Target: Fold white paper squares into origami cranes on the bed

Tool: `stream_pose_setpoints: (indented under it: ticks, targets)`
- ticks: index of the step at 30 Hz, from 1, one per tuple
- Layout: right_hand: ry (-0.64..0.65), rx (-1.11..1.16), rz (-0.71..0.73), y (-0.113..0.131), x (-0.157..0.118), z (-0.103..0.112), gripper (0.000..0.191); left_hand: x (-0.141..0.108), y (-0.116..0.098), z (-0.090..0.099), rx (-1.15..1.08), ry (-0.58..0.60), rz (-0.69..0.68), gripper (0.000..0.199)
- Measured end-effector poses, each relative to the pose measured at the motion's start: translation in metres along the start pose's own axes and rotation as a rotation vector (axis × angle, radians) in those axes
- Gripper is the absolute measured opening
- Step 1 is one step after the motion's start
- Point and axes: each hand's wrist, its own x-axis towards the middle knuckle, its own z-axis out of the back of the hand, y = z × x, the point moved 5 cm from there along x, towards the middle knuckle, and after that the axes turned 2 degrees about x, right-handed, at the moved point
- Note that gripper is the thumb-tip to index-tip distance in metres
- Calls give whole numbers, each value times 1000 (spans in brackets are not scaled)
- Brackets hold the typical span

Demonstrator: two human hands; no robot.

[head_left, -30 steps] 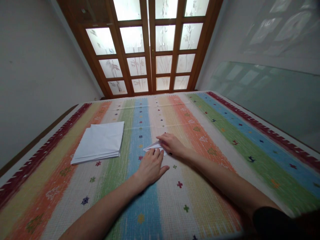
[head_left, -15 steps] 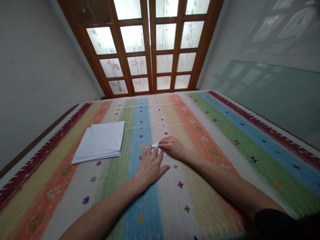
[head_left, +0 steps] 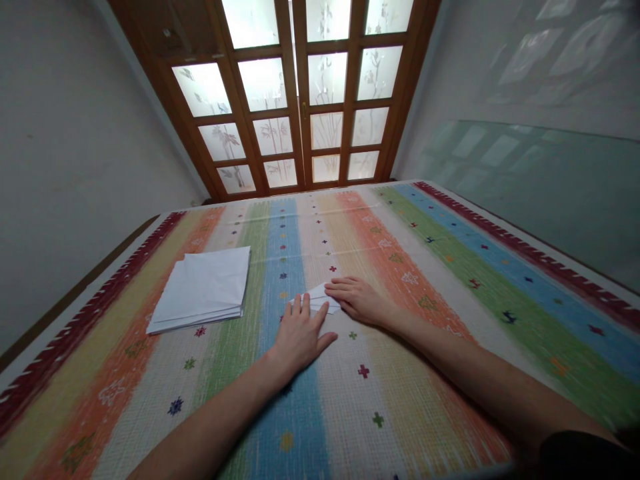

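A small folded white paper [head_left: 318,298] lies flat on the striped cloth, between my two hands. My left hand [head_left: 299,333] rests on its left part with fingers spread and the thumb pointing right. My right hand [head_left: 361,299] lies over the paper's right end, its fingers stretched out to the left and close together, palm down. Fingertips of both hands cover parts of the paper's edges. Neither hand has anything gripped in it.
A stack of larger white sheets [head_left: 203,287] sits to the left on the striped cloth [head_left: 345,413]. Beyond the cloth's far edge stands a wooden door with glass panes [head_left: 327,130]. Walls rise on both sides, and a greenish glass panel [head_left: 540,187] is at the right.
My right hand has slid a little to the right over the paper, baring more of its middle. My left hand has stayed nearly in place. The view has shifted slightly.
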Motion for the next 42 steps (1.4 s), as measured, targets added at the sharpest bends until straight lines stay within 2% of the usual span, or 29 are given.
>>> stream_pose_setpoints:
  ticks: [5,9,11,13,16,21,23,26,29,32,34,36,39,42]
  targets:
    - [0,-5,-78,-5,-9,8,32,-1,-1,2,66,77,110,64]
    - [-9,92,-146,-7,2,15,28,-1,-3,4,116,144,133,66]
    - [-33,156,-255,-12,12,19,31,-1,-3,5,131,150,121,66]
    - [-28,213,-390,-19,22,20,23,-1,-3,5,129,156,98,65]
    - [60,273,-491,-23,34,18,12,-1,-3,5,107,152,58,63]
    - [235,213,-564,-26,43,12,23,-1,-4,6,85,129,39,63]
    - [272,205,-574,-27,46,10,18,-1,-4,6,70,104,30,62]
    - [300,218,-542,-27,48,7,6,1,-2,7,39,14,-7,58]
    - [274,240,-511,-25,48,10,5,7,6,6,-33,-122,-45,51]
    - [141,292,-439,-19,47,24,5,12,25,8,-141,-353,55,53]
    - [14,294,-332,-12,44,36,6,11,37,10,-210,-500,120,53]
    - [-106,220,-192,-3,38,44,8,10,43,13,-235,-584,127,41]
    - [-171,9,19,9,24,39,17,11,43,15,-178,-576,59,19]
    - [-94,-142,149,14,11,20,16,15,37,10,-141,-434,-92,15]
